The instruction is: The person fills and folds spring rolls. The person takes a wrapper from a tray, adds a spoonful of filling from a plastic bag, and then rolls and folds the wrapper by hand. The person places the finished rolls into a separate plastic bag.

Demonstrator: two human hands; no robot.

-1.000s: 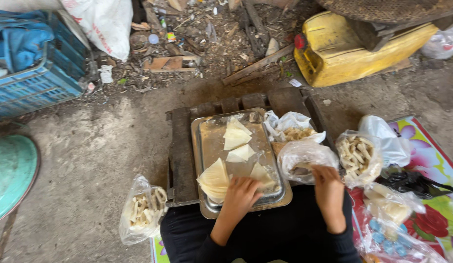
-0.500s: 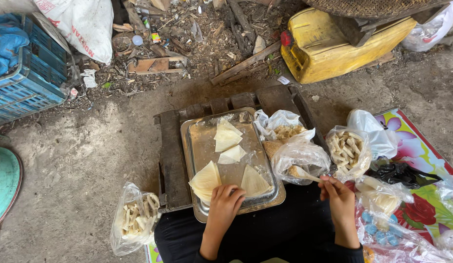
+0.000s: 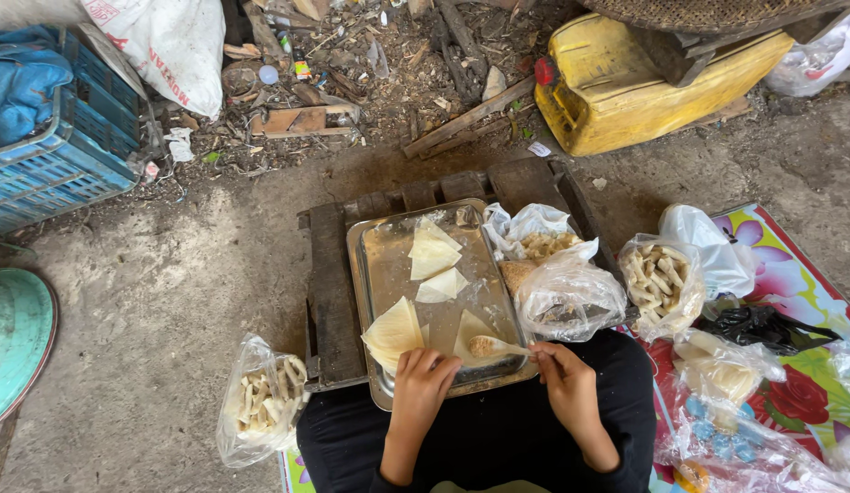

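Observation:
A metal tray [image 3: 379, 265] lies on a dark wooden pallet [image 3: 329, 283] in front of me, with several pale triangular wrappers [image 3: 431, 254] on it. My left hand [image 3: 423, 381] rests at the tray's near edge, fingers on a wrapper [image 3: 395, 330]. My right hand [image 3: 564, 377] holds a spoon [image 3: 498, 347] loaded with brownish filling, its bowl over a wrapper at the near middle of the tray. A clear bag of filling [image 3: 543, 245] sits open just right of the tray.
Bags of rolled snacks sit at my left [image 3: 260, 402] and right [image 3: 660, 278]. A flowered mat [image 3: 790, 283] is on the right, a yellow jerrycan [image 3: 626, 82] beyond, a blue crate [image 3: 50, 155] and teal lid [image 3: 14, 338] to the left. Rubble lines the far side.
My right hand has brought the loaded spoon from the bags on the right over to the tray. My left hand has stayed at the wrappers near the tray's front edge.

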